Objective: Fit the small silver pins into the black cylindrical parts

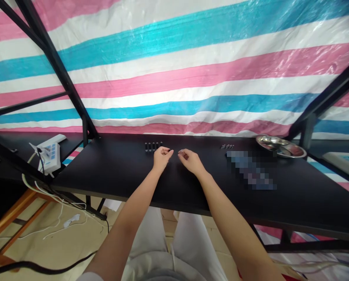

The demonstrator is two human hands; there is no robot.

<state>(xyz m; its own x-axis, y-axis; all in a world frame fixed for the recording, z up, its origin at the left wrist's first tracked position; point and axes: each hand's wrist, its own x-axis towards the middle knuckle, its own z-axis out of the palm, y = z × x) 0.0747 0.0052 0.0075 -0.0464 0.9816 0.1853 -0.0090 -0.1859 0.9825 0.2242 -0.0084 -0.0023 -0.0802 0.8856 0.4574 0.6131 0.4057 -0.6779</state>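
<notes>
My left hand rests on the black table with its fingers curled into a pinch around a small dark piece I cannot name. My right hand sits close beside it, fingers also pinched on a tiny pale part. The two hands almost touch at the fingertips. Just behind my left hand stands a short row of small black cylinders. Farther right lies a cluster of tiny grey parts.
A shiny metal dish sits at the table's far right. A white power strip with cables lies on the left. Black frame bars rise on both sides before a striped tarp. A blurred patch covers something right of centre.
</notes>
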